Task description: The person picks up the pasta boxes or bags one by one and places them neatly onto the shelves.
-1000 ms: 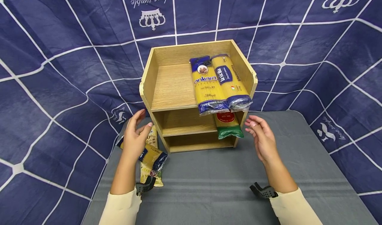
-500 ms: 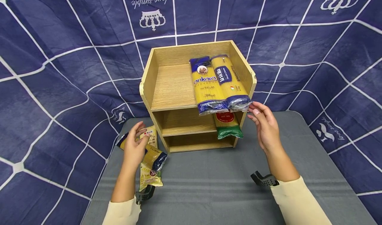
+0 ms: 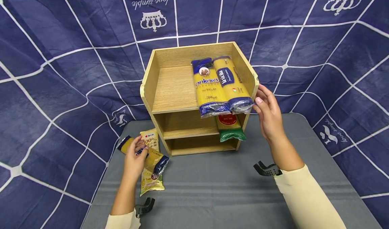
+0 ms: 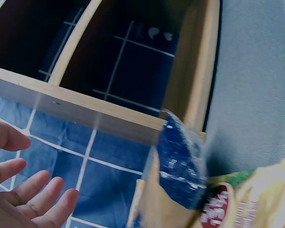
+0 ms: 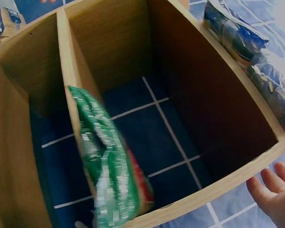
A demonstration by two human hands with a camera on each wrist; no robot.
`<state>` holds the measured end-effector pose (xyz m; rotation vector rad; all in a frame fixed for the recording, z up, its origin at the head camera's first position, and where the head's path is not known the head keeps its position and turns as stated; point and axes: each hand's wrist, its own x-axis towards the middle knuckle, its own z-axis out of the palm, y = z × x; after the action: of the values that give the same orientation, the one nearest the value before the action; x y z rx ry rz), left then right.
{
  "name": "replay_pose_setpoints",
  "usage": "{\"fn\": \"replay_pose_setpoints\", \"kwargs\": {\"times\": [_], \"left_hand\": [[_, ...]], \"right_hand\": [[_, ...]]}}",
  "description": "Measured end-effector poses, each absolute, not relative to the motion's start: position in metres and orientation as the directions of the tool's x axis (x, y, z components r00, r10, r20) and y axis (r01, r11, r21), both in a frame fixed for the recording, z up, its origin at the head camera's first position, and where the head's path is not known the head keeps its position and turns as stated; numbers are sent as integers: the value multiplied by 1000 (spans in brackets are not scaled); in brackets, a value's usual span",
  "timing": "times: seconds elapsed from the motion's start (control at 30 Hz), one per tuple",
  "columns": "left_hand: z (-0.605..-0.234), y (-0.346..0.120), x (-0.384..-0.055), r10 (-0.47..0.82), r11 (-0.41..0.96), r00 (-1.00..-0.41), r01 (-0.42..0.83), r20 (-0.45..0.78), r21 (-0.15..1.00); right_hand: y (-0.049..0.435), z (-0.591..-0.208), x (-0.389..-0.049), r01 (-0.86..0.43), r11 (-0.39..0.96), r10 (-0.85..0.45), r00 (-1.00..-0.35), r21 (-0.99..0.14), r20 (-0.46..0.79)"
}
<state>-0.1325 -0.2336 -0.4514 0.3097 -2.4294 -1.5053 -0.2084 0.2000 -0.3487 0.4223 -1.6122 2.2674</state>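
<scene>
My left hand (image 3: pixel 133 161) hovers over a spaghetti pack (image 3: pixel 155 159) with dark blue ends, its fingers loosely bent. In the left wrist view those fingers (image 4: pixel 47 192) are spread apart, with the pack's blue end beside them. Under this pack, crossing it, lies a pale yellow noodle pack (image 3: pixel 152 185) left of the wooden shelf (image 3: pixel 174 90). My right hand (image 3: pixel 268 117) is at the shelf's right outer side, fingertips right at the side panel. In the right wrist view, its fingers (image 5: pixel 261 190) appear just outside the wooden edge.
On the top tier lie an Ankara pasta pack (image 3: pixel 209 90) and a La Sicilia spaghetti pack (image 3: pixel 234 82), both overhanging the front edge. A green-ended pasta pack (image 3: pixel 231 134) sticks out of the middle tier. Blue checked cloth (image 3: pixel 194 13) stands behind and at both sides.
My left hand has come down and back over the blue-ended spaghetti pack. My right hand has risen to the shelf's right side. The packs and shelf stay in place.
</scene>
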Motion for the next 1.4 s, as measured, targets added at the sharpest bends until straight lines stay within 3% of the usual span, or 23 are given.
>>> {"fn": "replay_pose_setpoints", "kwargs": {"times": [0.5,1.4], "left_hand": [[-484,-243,-115,-411,476,-912,-204,12,855],[-524,-254,-120,-493,587,-868,-378,-55,716]], "right_hand": [[200,-311,-236,-487,-161,36,-872,-858,488],[204,-310,-250,-513,-21,-27,-857,-858,514]]}}
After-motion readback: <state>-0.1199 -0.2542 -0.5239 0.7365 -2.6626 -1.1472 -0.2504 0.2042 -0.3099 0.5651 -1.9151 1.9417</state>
